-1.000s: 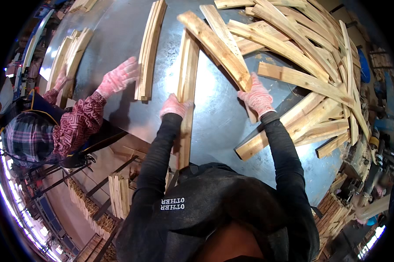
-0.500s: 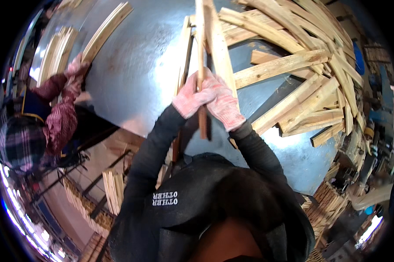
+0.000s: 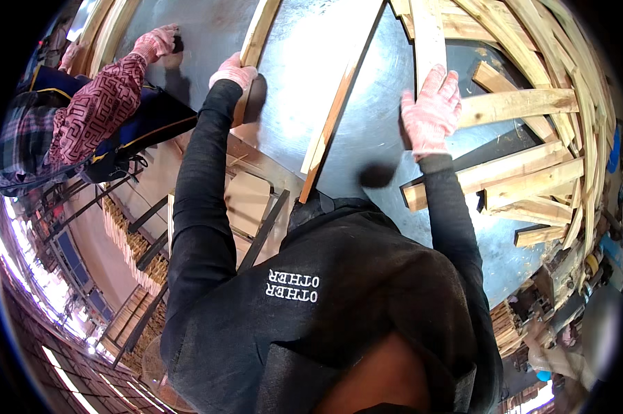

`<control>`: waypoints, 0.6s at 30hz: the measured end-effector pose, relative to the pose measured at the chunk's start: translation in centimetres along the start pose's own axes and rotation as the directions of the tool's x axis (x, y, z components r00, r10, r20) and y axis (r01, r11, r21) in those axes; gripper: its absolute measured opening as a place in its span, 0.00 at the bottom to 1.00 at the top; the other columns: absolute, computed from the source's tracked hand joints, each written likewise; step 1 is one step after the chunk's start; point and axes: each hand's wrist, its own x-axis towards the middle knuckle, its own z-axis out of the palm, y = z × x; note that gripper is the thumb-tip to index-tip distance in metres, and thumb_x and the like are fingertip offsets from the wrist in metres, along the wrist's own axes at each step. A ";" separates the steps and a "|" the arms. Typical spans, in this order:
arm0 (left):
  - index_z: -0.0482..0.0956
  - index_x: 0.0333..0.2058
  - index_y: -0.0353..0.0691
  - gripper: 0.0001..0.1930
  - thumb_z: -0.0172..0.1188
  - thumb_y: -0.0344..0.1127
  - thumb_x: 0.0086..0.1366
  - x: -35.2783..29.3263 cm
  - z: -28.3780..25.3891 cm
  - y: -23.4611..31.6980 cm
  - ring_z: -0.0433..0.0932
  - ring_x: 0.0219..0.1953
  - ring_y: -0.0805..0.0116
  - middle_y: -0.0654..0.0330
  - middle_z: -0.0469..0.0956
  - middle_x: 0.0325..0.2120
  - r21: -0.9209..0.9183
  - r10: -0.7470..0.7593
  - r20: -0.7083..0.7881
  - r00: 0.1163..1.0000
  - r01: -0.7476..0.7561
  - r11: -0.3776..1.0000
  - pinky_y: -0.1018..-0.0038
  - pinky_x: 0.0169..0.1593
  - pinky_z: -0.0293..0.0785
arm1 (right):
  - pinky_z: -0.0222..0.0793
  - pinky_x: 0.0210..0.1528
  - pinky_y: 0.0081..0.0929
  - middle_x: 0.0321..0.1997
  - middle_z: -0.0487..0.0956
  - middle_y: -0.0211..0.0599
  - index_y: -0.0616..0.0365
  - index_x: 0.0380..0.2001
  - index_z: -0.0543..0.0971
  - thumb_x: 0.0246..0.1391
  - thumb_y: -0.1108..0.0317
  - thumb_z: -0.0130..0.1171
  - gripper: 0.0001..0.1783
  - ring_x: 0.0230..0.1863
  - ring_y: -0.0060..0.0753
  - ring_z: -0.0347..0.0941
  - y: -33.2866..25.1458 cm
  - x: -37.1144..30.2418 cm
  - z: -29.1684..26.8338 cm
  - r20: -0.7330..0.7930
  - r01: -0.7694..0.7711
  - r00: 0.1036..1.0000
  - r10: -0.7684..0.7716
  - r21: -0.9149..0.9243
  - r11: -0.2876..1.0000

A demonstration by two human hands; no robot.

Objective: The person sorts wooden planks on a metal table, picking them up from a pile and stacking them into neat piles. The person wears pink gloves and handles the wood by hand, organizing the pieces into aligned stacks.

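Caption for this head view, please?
Gloved left hand grips one slat; right hand presses another on a metal table.

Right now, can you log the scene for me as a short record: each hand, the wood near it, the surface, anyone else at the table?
left hand: pink glove, gripping the near end of a wooden slat
right hand: pink glove, fingers spread, flat on a pale plank
between hands: a thin wooden strip lying free, overhanging the table's near edge
surface: grey metal table
right side: loose pile of planks, crossed and fanned
other person: patterned sleeve at far left, gloved hand on the table
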 end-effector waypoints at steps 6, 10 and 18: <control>0.76 0.51 0.35 0.18 0.62 0.25 0.60 -1.9 2.0 1.0 0.78 0.35 0.73 0.63 0.81 0.33 -0.430 0.125 0.217 0.968 -0.020 0.903 0.77 0.44 0.74 | 0.70 0.53 0.36 0.43 0.82 0.45 0.71 0.69 0.48 0.49 0.32 0.59 0.62 0.48 0.45 0.78 -7.6 -2.4 -0.2 0.548 -0.270 0.821 -0.163 0.624 0.733; 0.77 0.49 0.35 0.18 0.64 0.27 0.58 -3.2 1.5 0.9 0.77 0.35 0.74 0.62 0.80 0.33 -0.610 0.134 0.290 0.948 0.075 0.789 0.77 0.42 0.73 | 0.72 0.49 0.34 0.37 0.82 0.46 0.71 0.61 0.65 0.52 0.42 0.61 0.46 0.44 0.43 0.79 -5.1 -2.1 6.4 0.483 -0.291 0.826 -0.290 0.806 0.516; 0.73 0.54 0.35 0.22 0.62 0.25 0.59 -0.6 0.0 -2.0 0.76 0.38 0.76 0.64 0.79 0.38 -0.588 0.222 0.215 0.951 -0.056 0.807 0.78 0.43 0.73 | 0.77 0.36 0.33 0.26 0.80 0.47 0.63 0.37 0.77 0.51 0.58 0.58 0.18 0.30 0.38 0.80 -8.0 2.5 -6.8 0.234 -0.126 0.963 -0.131 0.826 0.550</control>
